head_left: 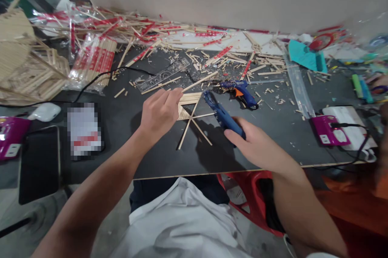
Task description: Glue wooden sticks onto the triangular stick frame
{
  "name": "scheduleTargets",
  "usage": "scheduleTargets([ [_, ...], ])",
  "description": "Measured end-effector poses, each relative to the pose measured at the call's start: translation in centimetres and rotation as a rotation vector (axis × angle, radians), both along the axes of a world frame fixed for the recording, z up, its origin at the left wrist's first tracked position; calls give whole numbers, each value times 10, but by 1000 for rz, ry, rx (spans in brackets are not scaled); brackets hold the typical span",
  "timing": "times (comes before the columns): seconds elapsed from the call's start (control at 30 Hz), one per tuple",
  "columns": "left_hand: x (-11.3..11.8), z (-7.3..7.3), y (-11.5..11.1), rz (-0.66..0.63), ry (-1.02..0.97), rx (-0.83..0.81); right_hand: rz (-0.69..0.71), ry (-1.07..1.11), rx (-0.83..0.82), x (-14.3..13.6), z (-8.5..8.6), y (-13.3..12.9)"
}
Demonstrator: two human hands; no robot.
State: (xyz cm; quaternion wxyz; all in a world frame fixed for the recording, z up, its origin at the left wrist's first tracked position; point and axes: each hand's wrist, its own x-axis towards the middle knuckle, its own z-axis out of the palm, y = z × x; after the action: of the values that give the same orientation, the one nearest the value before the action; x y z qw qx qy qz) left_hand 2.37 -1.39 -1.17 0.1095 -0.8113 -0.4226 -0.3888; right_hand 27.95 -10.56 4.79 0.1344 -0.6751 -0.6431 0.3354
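Note:
My left hand (pixel 160 110) is closed around a thin wooden chopstick (pixel 201 81), which points up to the right. In my right hand (pixel 254 138) is a pair of blue-handled pliers (pixel 222 113), their jaws towards the stick's far end but apart from it as far as I can tell. Below both hands lies a star-shaped frame of wooden sticks (pixel 190 117), partly filled with a panel of sticks laid side by side (pixel 191 98). My left fingers hide some of that panel. A blue glue gun (pixel 242 91) with an orange trigger rests just beyond the pliers.
Cut stick pieces litter the back of the table, around a clear ruler (pixel 163 76). On the left are wrapped chopsticks (pixel 93 60), stick-built pieces (pixel 39 72), phones (pixel 41 161) and a black cable (pixel 100 74). A purple power adapter (pixel 329 130) sits at right.

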Motion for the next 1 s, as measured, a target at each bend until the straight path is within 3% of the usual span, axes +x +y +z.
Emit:
scheduleTargets([
  [0.33,-5,1,2,44,-70,25,25,184,24,-42,3,19],
  [0.6,-7,7,0,77,-94,-19,51,181,37,-48,5,23],
  [1.0,3,12,-7,17,62,101,46,249,62,-56,2,25],
])
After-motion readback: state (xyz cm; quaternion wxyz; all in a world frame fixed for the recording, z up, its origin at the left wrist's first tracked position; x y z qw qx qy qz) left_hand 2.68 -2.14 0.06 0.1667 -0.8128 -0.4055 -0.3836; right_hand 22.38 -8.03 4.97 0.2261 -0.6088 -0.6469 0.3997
